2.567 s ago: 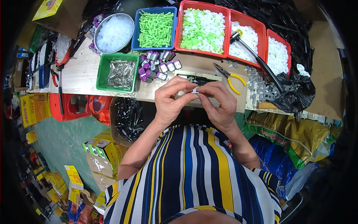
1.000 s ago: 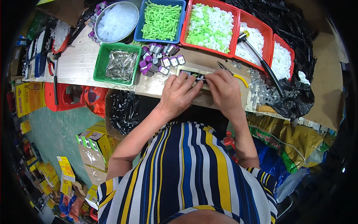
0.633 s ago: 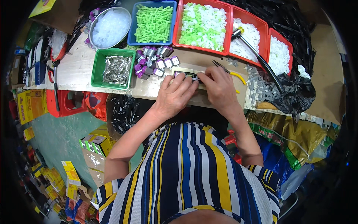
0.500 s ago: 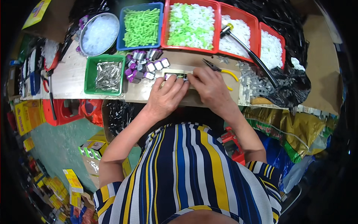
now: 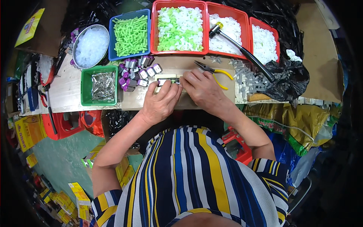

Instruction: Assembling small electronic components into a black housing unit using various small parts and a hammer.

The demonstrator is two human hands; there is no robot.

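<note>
Curling the left hand (image 5: 160, 104) over the near side of a cream holder (image 5: 169, 75), with fingers bent and close together and thumb set apart leftward. Bunching the right hand (image 5: 203, 92) at the right end, with thumb and fingertips drawn in; cannot tell whether pinching anything, with tips partly hidden. Having a dark part (image 5: 166, 80), showing some green, in the holder between both hands.

Lowered since 2.6 seconds ago, when holding up a small white piece; at the holder a second ago too.

Working near the board's (image 5: 133, 100) front edge, with pliers (image 5: 214, 71) just beside the right hand, blocks (image 5: 143, 74) just left of the holder, and board showing between left hand and green bin (image 5: 99, 103).
</note>
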